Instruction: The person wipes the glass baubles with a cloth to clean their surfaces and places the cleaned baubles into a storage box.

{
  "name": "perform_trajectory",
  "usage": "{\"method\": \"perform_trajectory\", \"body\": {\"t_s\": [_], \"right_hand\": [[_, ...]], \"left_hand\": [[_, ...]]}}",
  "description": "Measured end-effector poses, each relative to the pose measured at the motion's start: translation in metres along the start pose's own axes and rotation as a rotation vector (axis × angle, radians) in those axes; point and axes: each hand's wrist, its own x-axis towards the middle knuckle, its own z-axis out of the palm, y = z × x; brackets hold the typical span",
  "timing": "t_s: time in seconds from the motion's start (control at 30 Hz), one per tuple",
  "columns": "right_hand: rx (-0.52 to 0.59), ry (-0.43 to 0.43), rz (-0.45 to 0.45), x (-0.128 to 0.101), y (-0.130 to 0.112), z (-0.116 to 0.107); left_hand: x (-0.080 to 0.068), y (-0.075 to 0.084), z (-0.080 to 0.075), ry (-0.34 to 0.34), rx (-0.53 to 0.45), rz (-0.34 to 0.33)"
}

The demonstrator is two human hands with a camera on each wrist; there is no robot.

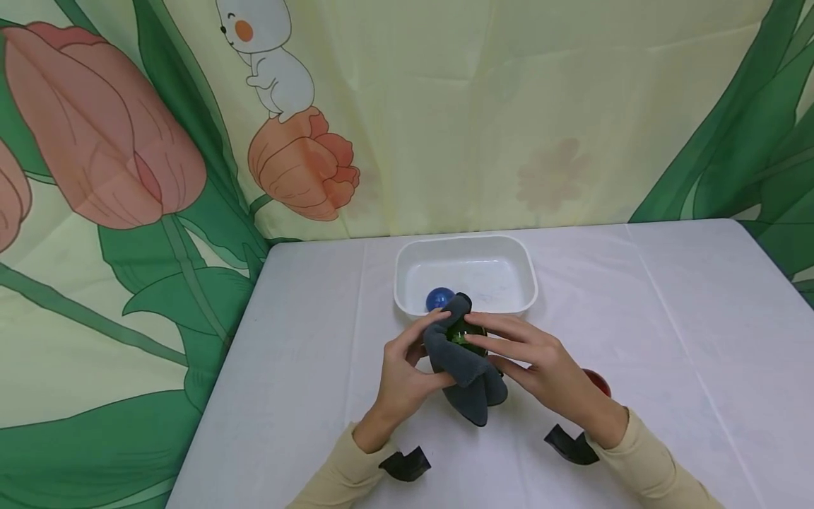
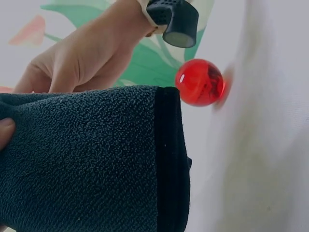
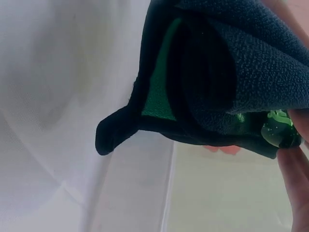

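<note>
Both hands pinch a grey cloth over the white-clothed table, tulip backdrop behind.

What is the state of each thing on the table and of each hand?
Left hand: grips the cloth.
Right hand: fingers on the green ball.
Cloth: wrapped partly round the green ball, lower end hanging down.
Green ball: held between both hands, mostly covered.
Blue ball: lies in the tub.
Red ball: rests on the table, untouched.
Tub: upright, open.
</note>
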Motion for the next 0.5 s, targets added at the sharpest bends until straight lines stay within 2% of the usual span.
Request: {"method": "perform_trajectory", "body": {"t_s": [0.2, 0.4, 0.5], "right_hand": [[-0.003, 0.001, 0.046, -0.001, -0.002, -0.001], [0.057, -0.021, 0.265, -0.002, -0.009, -0.001], [0.154, -0.007, 0.369, -0.001, -0.01, -0.001]], "left_hand": [[0.001, 0.002, 0.002, 0.005, 0.001, -0.002], [0.001, 0.002, 0.001, 0.008, 0.016, 0.011], [0.0, 0.002, 0.001, 0.004, 0.024, 0.015]]}}
